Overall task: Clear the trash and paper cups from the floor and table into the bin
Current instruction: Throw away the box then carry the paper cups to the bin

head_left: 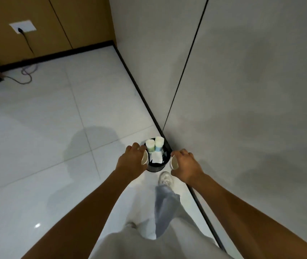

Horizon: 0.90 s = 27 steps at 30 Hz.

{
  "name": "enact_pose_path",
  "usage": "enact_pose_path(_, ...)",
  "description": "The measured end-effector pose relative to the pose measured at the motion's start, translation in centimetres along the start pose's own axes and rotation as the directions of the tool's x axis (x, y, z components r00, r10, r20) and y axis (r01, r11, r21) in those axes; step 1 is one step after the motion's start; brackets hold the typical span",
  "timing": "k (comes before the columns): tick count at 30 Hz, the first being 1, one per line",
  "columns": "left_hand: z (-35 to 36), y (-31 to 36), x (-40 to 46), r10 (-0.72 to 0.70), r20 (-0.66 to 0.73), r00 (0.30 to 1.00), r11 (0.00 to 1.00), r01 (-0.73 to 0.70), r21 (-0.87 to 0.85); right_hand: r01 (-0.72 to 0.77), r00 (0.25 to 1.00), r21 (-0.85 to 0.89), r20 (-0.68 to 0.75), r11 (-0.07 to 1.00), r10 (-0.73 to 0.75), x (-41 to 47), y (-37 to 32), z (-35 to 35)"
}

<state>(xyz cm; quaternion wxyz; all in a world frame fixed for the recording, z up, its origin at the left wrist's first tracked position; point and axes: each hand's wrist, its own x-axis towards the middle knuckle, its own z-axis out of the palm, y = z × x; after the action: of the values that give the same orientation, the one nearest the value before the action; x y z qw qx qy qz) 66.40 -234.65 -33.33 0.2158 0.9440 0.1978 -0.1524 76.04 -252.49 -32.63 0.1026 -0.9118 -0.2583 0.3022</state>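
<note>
Where the white tiled floor (46, 128) meets a grey wall (242, 90), a small black bin (155, 168) stands, already holding two upturned paper cups (154, 145) and a white scrap of paper (156, 157). Above its rim, the left hand (130, 159) grips a paper cup (144, 158) and the right hand (185, 165) grips another cup (174, 163), one on either side. A white shoe (164, 178) stands just beside the bin.

Both arms reach forward, left grip (131, 159) and right grip (183, 165) curled closed.
</note>
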Motion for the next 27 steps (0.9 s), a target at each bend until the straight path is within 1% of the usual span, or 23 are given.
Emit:
enact_pose_path(3, 0.1, 1.2, 4.6, -0.114, 0.012, 0.993, 0.989, 0.115, -0.093, 0.01, 0.999, 0.008, 0.053, 1.0, -0.01, 6.0, 1.3, -3.3)
enact_pose_path(7, 0.3, 1.9, 10.1, -0.221, 0.026, 0.975, 0.957, 0.221, -0.189, 0.026, 0.995, 0.009, 0.096, 1.0, -0.027, 12.8, 2.2, -6.3)
enact_pose_path(11, 0.9, 0.8, 15.2, -0.336, 0.015, 0.942, 0.897, 0.324, -0.3, 0.082, 0.99, -0.022, 0.116, 0.996, -0.079, 19.0, 2.8, -6.5)
enact_pose_path(14, 2.4, -0.8, 18.4, -0.427, 0.038, 0.903, 0.819, 0.405, -0.407, 0.028, 0.988, 0.011, 0.149, 1.0, -0.029, 23.3, 3.5, -5.1)
enact_pose_path(16, 4.2, -2.0, 20.3, -0.446, 0.056, 0.893, 0.798, 0.426, -0.426, 0.014, 0.987, 0.03, 0.161, 0.999, -0.019, 25.9, 4.2, -3.5)
enact_pose_path(20, 8.4, -4.4, 24.9, -0.454, 0.1, 0.885, 0.789, 0.452, -0.418, -0.048, 0.984, 0.063, 0.175, 0.997, 0.036, 30.4, 6.0, 0.7)
enact_pose_path(24, 13.1, -6.4, 30.9, -0.427, 0.113, 0.897, 0.798, 0.433, -0.419, -0.083, 0.984, 0.087, 0.168, 0.993, 0.067, 34.6, 8.4, 5.5)
enact_pose_path(27, 17.1, -8.2, 35.6, -0.382, 0.146, 0.913, 0.816, 0.407, -0.411, -0.082, 0.985, 0.123, 0.16, 0.989, 0.062, 37.9, 10.1, 8.8)
